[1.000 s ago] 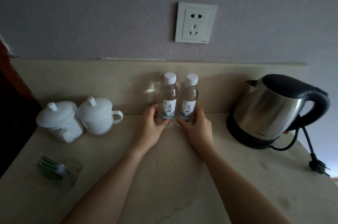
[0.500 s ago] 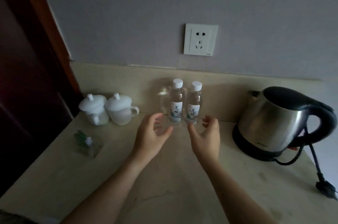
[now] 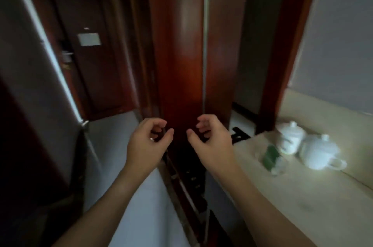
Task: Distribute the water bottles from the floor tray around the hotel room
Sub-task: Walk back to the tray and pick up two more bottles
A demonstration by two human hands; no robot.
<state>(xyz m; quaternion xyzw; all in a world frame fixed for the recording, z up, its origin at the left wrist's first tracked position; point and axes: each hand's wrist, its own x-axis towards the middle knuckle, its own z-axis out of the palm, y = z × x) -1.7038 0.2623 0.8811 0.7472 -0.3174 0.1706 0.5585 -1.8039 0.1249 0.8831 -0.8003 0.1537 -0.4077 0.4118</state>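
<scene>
My bare left hand (image 3: 148,144) and right hand (image 3: 210,142) hang level, fingers loosely curled, holding nothing. No water bottle or floor tray shows, so I cannot tell which hand is nearer; the pale stone counter (image 3: 302,196) lies right.

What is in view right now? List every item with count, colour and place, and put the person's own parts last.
Lidded cups: two, white, on the counter at right, side by side; the nearer one shows its handle.
Green packet: one, green in clear wrap, on the counter just left of the cups; blurred.
Counter: one, beige stone, right side.
Wooden panel: one, reddish brown, centre, straight ahead.
Door: one, dark brown with a pale plate, at the far left.
Water bottles: none in view.
Left hand: one, empty, fingers curled.
Right hand: one, empty, fingers curled.
</scene>
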